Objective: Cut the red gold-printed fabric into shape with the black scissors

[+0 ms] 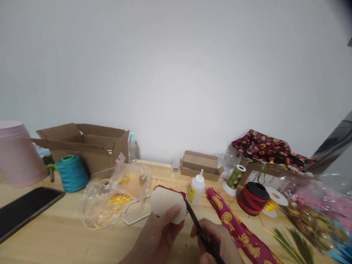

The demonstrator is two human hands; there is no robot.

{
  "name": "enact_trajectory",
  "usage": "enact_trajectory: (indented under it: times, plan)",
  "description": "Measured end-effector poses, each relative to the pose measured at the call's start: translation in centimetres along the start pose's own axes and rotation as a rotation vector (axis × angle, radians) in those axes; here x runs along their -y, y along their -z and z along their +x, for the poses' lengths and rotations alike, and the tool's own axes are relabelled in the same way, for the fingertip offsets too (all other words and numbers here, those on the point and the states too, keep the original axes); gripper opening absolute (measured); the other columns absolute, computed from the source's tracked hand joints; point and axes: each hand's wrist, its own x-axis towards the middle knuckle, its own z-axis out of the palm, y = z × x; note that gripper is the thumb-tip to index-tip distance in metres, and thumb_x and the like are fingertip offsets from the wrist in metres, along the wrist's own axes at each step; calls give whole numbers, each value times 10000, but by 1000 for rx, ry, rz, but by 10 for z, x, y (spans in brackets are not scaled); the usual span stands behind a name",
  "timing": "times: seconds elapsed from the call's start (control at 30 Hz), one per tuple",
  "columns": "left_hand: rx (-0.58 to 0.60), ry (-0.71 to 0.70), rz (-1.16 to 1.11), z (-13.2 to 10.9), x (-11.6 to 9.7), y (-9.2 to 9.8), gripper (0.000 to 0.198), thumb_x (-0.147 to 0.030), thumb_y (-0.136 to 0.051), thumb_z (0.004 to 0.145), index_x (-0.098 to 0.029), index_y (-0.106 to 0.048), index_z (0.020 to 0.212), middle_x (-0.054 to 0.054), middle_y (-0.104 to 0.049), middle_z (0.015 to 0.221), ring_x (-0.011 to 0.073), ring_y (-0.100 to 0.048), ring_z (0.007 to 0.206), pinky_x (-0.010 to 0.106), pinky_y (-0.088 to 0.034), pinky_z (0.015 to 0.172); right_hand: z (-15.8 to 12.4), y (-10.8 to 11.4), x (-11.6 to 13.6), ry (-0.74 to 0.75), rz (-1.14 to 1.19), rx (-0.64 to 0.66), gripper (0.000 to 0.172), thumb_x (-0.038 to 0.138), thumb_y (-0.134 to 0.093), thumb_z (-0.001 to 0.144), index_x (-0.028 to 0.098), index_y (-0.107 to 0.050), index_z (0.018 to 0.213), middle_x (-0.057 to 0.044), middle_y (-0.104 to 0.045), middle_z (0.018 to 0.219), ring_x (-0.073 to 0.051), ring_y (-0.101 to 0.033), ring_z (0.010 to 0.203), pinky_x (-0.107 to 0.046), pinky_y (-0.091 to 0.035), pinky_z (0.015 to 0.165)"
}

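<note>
My left hand [164, 230] grips a cream rounded pad [165, 201], thumb on its pale face and fingers behind. Dark red cloth edges the pad along its top and right side. A slim black pointed tool [197, 221], its exact kind unclear, is held in my right hand [218, 236]. Its tip meets the red edge at the pad's right side. Just behind stands a white glue bottle [196, 190] with a yellow label and a nozzle. Right of the bottle lies a strip of maroon cloth with gold patterns [229, 222].
Left are a phone [27, 209], a pink bucket [19, 157], a teal thread cone [72, 174], an open carton [90, 146] and a plastic bag of yellow cord [118, 194]. Right are thread spools [253, 198], a plastic bag of trinkets [316, 216] and green tassels [294, 245].
</note>
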Motion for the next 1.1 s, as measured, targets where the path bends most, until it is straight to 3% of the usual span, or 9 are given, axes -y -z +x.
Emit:
enact_trajectory:
  times: [0.27, 0.5, 0.67, 0.87, 0.97, 1.1]
  plan:
    - [-47, -33, 38, -4, 5, -5, 312, 57, -564, 668, -134, -612, 910, 28, -695, 631, 122, -640, 547, 178, -533, 481, 3, -2, 2, 10, -28, -51, 463, 598, -585, 606, 159, -522, 738, 82, -312, 481, -69, -257, 424, -198, -179, 387]
    - [-44, -6, 69, -5, 8, -6, 344, 56, -582, 655, -118, -616, 949, 41, -699, 624, 133, -642, 561, 187, -538, 507, 1, -7, 10, 23, -110, -149, 346, 498, -520, 697, 154, -513, 654, 79, -270, 468, -66, -228, 420, -193, -160, 381]
    - [-47, 4, 90, -5, 8, -5, 380, 42, -614, 627, -133, -619, 964, 34, -702, 625, 133, -643, 566, 178, -531, 504, 0, -5, 9, 70, -150, -130, 395, 529, -483, 733, 158, -479, 598, 69, -273, 474, -69, -248, 426, -196, -164, 381]
    - [61, 3, 177, -1, 4, 1, 306, -52, -745, 526, -141, -667, 807, 18, -704, 608, 122, -631, 555, 162, -505, 482, 1, 6, 3, 53, -182, -105, 476, 612, -471, 711, 155, -496, 577, 51, -297, 481, -81, -264, 439, -214, -180, 387]
    - [131, -11, 229, 2, 2, 4, 203, -119, -776, 499, -134, -673, 674, 26, -705, 607, 125, -626, 551, 166, -491, 477, 2, 11, -1, 37, -140, -76, 548, 684, -451, 675, 145, -542, 638, 60, -286, 482, -77, -249, 435, -213, -169, 383]
    - [206, -38, 324, 7, -2, 7, 204, -175, -785, 486, -125, -689, 658, 50, -704, 608, 142, -624, 551, 187, -485, 480, 1, 14, -7, 25, 4, 31, 645, 748, -464, 597, 137, -563, 778, 79, -290, 489, -65, -231, 435, -195, -162, 380]
